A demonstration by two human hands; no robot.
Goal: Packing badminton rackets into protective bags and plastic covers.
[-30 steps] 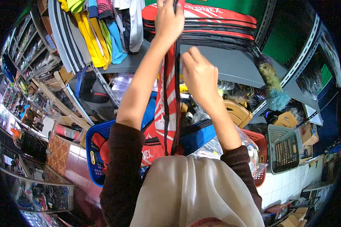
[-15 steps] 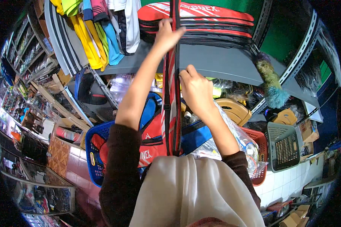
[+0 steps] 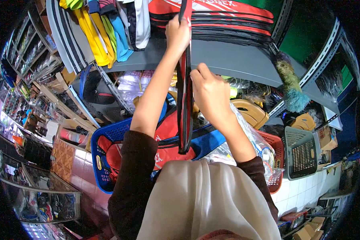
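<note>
Gripping the upper part of a long, narrow red-and-black racket cover [image 3: 185, 100], the left hand [image 3: 177, 34] is closed around its thin edge up near the grey metal shelf [image 3: 228, 60]. The cover hangs almost straight down between the two forearms, a flat strip of smooth synthetic fabric seen edge-on, its lower end reaching just above the blue plastic basket [image 3: 104, 148]. The right hand [image 3: 210, 94] sits lower and to the right, fingers curled with the fingertips pinched at the cover's edge; whether they hold a zip pull cannot be told.

On the shelf's far side lies a flat stack of red and black racket bags [image 3: 228, 20], glossy and ribbed with dark piping. To the left hang soft sports shirts [image 3: 100, 32] in yellow, blue, white and striped grey. A fluffy green and teal feather duster [image 3: 290, 84] leans against the slotted shelf post on the right. Below it stand a grey latticed basket [image 3: 302, 152] and a red latticed basket [image 3: 274, 160] holding crinkled clear plastic bags. The blue basket holds a red padded bag [image 3: 164, 140].
</note>
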